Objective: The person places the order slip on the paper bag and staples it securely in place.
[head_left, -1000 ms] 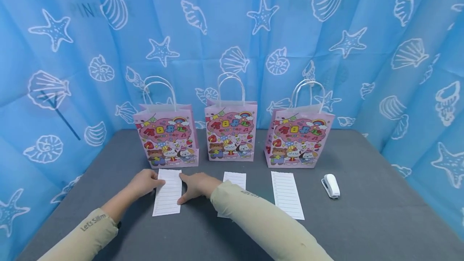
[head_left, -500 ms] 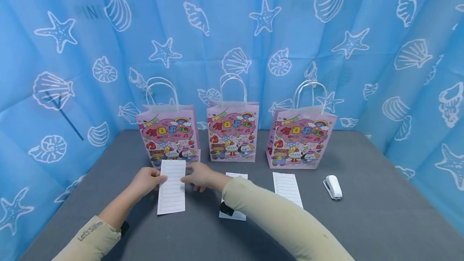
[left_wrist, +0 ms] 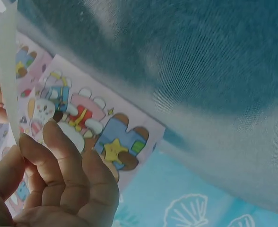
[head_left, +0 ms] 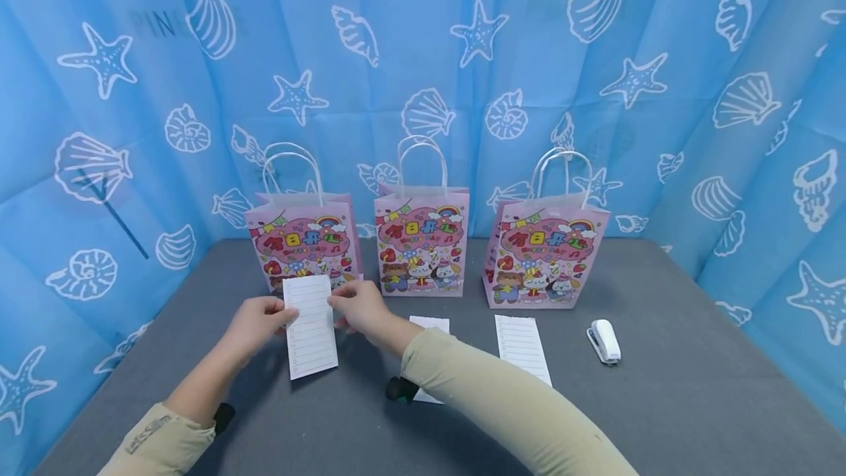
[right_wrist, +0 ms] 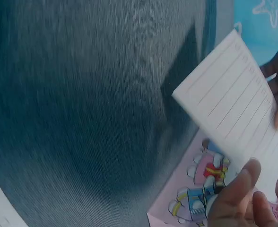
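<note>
A white lined paper sheet (head_left: 311,336) is raised off the table in front of the left gift bag (head_left: 300,237). My left hand (head_left: 254,325) pinches its left edge between thumb and forefinger. In the left wrist view the left hand (left_wrist: 63,179) appears with the sheet (left_wrist: 7,71) seen nearly edge-on. My right hand (head_left: 362,308) holds the opposite edge near the top. In the right wrist view the sheet (right_wrist: 226,97) slants toward the right hand's fingers (right_wrist: 238,191); its lower end hangs free.
A middle pink bag (head_left: 421,241) and a right pink bag (head_left: 545,255) stand upright. A second lined sheet (head_left: 429,322) lies partly under my right forearm, a third sheet (head_left: 521,344) farther right. A white stapler (head_left: 604,342) lies at the right. Behind hangs a blue shell-print curtain (head_left: 423,57).
The sheet was flat on the table; both hands have lifted it up toward the left bag, covering part of its front. My right hand's fingers have closed on the edge.
</note>
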{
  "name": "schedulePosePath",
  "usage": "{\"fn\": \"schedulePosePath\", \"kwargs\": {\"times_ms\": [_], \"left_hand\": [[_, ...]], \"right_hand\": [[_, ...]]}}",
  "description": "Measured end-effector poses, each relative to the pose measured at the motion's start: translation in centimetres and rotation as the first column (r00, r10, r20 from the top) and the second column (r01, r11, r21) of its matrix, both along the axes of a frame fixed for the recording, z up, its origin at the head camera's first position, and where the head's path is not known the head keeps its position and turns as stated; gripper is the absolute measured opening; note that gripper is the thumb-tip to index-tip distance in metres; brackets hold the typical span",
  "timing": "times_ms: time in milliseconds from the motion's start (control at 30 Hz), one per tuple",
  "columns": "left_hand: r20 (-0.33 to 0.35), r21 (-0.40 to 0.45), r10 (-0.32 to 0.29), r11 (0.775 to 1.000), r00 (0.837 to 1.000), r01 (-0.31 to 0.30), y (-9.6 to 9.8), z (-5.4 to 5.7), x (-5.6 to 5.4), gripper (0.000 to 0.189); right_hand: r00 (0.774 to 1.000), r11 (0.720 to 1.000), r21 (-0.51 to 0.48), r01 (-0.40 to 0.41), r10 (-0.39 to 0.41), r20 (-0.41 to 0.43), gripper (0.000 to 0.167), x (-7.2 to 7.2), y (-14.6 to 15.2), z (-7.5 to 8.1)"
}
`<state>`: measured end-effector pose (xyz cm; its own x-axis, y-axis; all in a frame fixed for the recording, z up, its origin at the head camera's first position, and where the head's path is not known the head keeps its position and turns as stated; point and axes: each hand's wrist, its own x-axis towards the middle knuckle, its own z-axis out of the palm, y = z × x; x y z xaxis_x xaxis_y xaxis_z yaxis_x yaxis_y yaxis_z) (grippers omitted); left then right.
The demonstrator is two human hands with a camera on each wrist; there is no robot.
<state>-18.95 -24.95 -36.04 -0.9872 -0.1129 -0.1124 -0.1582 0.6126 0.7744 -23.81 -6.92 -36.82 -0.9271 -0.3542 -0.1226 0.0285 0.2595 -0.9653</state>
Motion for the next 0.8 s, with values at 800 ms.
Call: {"fn": "schedulePosePath", "kwargs": {"times_ms": [800], "left_hand": [[-0.1,0.038,-0.003,0.999,0.995,0.007,0.5,2.0,0.5,0.033]], "right_hand": [[0.997,0.985,-0.152,0.079,-0.082,-0.012,0.011,-0.2,0.0,1.9]]}}
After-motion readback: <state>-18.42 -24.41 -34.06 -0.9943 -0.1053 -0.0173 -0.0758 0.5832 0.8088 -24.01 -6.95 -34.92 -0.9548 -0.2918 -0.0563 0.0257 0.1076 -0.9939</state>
